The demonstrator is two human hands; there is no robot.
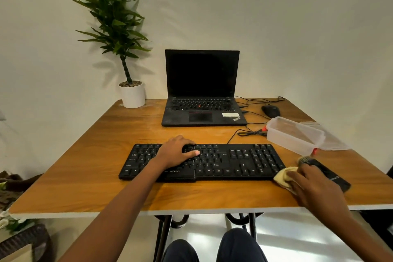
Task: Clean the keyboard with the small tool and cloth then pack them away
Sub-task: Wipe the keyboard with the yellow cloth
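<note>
A white wall backs a wooden desk (85, 176), seen from above and in front. We take each grip as our reference.

The left hand (176, 153) lies palm down on the middle of the black keyboard (234, 161). Its fingers are loosely bent over the upper key rows and its thumb is stretched along the keys. This grip closes on nothing. The keyboard runs out to both sides of it, parallel to the near desk edge.

The right hand (316, 187) rests at the keyboard's right end, with its fingers nearly straight and spread. Under the fingertips lies the bunched yellow cloth (284, 177), which touches the keyboard's near right corner. Just beyond the fingers lies the brush (331, 174). Its bristles point away from the person, and its dark handle passes partly under the hand. We see no finger curled round either thing.

Beyond this grip stands a clear container (293, 136), open, with its lid (333, 142) beside it. Further off lie a mouse (271, 110) and loose cables (251, 133). Beyond the left grip an open laptop (202, 91) shows a dark screen. A potted plant (114, 17) stands at the far left corner.
</note>
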